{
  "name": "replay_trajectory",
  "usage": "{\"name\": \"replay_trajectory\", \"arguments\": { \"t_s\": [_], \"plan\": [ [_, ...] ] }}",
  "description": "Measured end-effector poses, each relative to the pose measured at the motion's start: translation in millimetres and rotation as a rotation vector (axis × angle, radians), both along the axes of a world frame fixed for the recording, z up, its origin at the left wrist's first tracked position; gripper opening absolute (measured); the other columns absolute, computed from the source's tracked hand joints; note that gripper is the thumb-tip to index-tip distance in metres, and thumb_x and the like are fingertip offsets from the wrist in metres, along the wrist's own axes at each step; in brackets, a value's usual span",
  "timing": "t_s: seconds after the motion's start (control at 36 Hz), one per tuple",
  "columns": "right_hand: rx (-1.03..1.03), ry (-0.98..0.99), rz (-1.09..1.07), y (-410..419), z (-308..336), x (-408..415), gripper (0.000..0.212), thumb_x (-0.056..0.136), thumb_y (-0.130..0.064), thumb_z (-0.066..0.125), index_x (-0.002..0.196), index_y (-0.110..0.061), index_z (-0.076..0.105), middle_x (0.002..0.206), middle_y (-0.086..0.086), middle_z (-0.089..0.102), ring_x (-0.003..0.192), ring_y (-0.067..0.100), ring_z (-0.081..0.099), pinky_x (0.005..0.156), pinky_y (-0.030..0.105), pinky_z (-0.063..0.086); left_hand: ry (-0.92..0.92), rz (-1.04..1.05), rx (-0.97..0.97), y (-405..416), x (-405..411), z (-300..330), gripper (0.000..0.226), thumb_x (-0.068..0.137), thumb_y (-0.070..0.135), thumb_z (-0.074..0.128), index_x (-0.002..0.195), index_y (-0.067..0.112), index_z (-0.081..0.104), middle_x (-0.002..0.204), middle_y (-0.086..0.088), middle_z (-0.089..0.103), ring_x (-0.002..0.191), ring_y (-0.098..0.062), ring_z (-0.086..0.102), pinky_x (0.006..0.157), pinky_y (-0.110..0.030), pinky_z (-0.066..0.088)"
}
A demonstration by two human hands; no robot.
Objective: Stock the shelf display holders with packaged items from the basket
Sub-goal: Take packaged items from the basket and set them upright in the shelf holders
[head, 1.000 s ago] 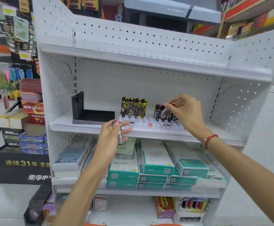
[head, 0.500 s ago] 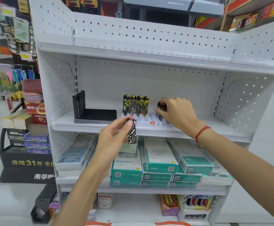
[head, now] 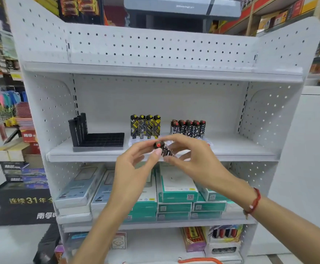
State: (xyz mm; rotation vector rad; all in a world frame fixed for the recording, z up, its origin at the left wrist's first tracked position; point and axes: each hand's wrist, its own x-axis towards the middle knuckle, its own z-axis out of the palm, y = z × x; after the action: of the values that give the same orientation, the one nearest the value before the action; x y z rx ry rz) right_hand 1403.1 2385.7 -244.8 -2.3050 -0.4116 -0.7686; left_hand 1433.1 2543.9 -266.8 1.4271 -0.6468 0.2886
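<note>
Small black-white patterned item (head: 164, 149) w/ red cap, tilted, pinched betw both hands in front of mid shelf. Behind: four yellow-black items (head: 145, 126) upright in white holder (head: 131, 142); five red-capped ones (head: 188, 128) upright to the right.

Both hands cover the front of the white display holder (head: 208, 143) on the middle shelf (head: 241, 149), so its front slots cannot be seen. Below that shelf, an orange handle (head: 199, 261) is cut off by the bottom edge and what it belongs to stays hidden. The print on the small black patterned item (head: 164, 149) pinched between the fingers is too blurred to read.
</note>
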Motion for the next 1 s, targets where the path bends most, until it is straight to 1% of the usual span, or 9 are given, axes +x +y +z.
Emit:
{"name": "replay_trajectory", "arguments": {
  "t_s": [0.14, 0.28, 0.39, 0.44, 0.61, 0.75, 0.86, 0.94, 1.0],
  "plan": [
    [-0.036, -0.16, -0.173, -43.3, 24.2, 9.1, 0.048, 0.088, -0.018, 0.065, 0.13, -0.034, 0.048, 0.097, -0.021, 0.055, 0.083, 0.005, 0.062, 0.073, 0.011, 0.049, -0.209, 0.199, 0.335, -21.1, 23.4, 15.5, 0.026, 0.091, 0.03, 0.06, 0.115, 0.04, 0.055, 0.119, 0.019, 0.056, 0.106, 0.002, 0.054, 0.093, -0.028, 0.046],
    [-0.006, -0.067, -0.216, -80.4, 31.9, 43.7, 0.035, 0.089, -0.02, 0.063, 0.121, -0.03, 0.051, 0.113, -0.002, 0.055, 0.078, 0.019, 0.067, 0.07, 0.032, 0.052, -0.521, 0.279, 0.77, -53.3, 60.8, 47.7, 0.049, 0.093, 0.025, 0.057, 0.139, 0.022, 0.042, 0.139, 0.004, 0.044, 0.126, -0.014, 0.044, 0.102, -0.028, 0.034],
    [-0.079, -0.053, -0.144, -84.1, 26.0, 60.3, 0.026, 0.092, -0.015, 0.059, 0.115, -0.025, 0.055, 0.101, -0.007, 0.063, 0.083, 0.016, 0.067, 0.08, 0.042, 0.054, -0.571, 0.218, 1.049, -72.4, 78.5, 58.6, 0.069, 0.092, 0.032, 0.058, 0.149, 0.015, 0.024, 0.153, -0.002, 0.029, 0.139, -0.019, 0.029, 0.112, -0.029, 0.022],
    [-0.136, -0.07, -0.142, -84.2, 22.9, 66.6, 0.025, 0.092, -0.014, 0.056, 0.114, -0.025, 0.055, 0.097, -0.008, 0.067, 0.085, 0.016, 0.066, 0.079, 0.044, 0.053, -0.538, 0.205, 1.137, -76.4, 84.3, 58.7, 0.07, 0.092, 0.034, 0.059, 0.148, 0.013, 0.024, 0.152, -0.007, 0.031, 0.138, -0.022, 0.031, 0.11, -0.03, 0.023],
    [-0.182, -0.022, -0.155, -89.4, 23.2, 75.1, 0.024, 0.09, -0.014, 0.061, 0.11, -0.023, 0.051, 0.099, -0.002, 0.07, 0.084, 0.019, 0.068, 0.077, 0.044, 0.055, -0.464, 0.189, 1.135, -73.8, 91.8, 56.0, 0.067, 0.089, 0.044, 0.059, 0.145, 0.021, 0.031, 0.146, -0.004, 0.039, 0.13, -0.023, 0.043, 0.104, -0.039, 0.038],
    [-0.369, -0.122, -0.255, -94.6, 33.1, 73.3, 0.019, 0.086, -0.025, 0.068, 0.104, -0.023, 0.064, 0.1, -0.005, 0.065, 0.083, 0.017, 0.064, 0.072, 0.04, 0.053, -0.462, 0.151, 1.119, -70.0, 96.4, 56.5, 0.08, 0.08, 0.052, 0.067, 0.146, 0.026, 0.031, 0.147, 0.002, 0.037, 0.121, -0.018, 0.05, 0.099, -0.041, 0.044],
    [-0.507, -0.162, -0.31, -88.0, 42.6, 72.3, 0.022, 0.087, -0.03, 0.065, 0.109, -0.025, 0.064, 0.099, -0.005, 0.059, 0.085, 0.016, 0.057, 0.064, 0.03, 0.045, -0.449, 0.139, 1.042, -66.4, 94.4, 56.1, 0.079, 0.075, 0.05, 0.073, 0.143, 0.035, 0.034, 0.143, 0.008, 0.041, 0.104, -0.01, 0.058, 0.09, -0.041, 0.05],
    [-0.538, -0.14, -0.344, -90.6, 49.1, 70.9, 0.021, 0.087, -0.032, 0.065, 0.107, -0.025, 0.064, 0.096, -0.006, 0.058, 0.08, 0.014, 0.056, 0.056, 0.024, 0.036, -0.436, 0.157, 1.02, -66.5, 94.3, 56.6, 0.079, 0.073, 0.051, 0.075, 0.141, 0.032, 0.038, 0.141, 0.008, 0.045, 0.104, -0.01, 0.058, 0.088, -0.041, 0.051],
    [-0.461, -0.109, -0.351, -97.8, 50.2, 69.2, 0.02, 0.084, -0.032, 0.069, 0.102, -0.025, 0.065, 0.09, -0.009, 0.062, 0.078, 0.014, 0.061, 0.062, 0.026, 0.046, -0.442, 0.184, 1.04, -67.5, 94.3, 57.6, 0.079, 0.073, 0.052, 0.074, 0.14, 0.028, 0.041, 0.14, 0.007, 0.047, 0.108, -0.011, 0.057, 0.09, -0.04, 0.05]
  ]
}}
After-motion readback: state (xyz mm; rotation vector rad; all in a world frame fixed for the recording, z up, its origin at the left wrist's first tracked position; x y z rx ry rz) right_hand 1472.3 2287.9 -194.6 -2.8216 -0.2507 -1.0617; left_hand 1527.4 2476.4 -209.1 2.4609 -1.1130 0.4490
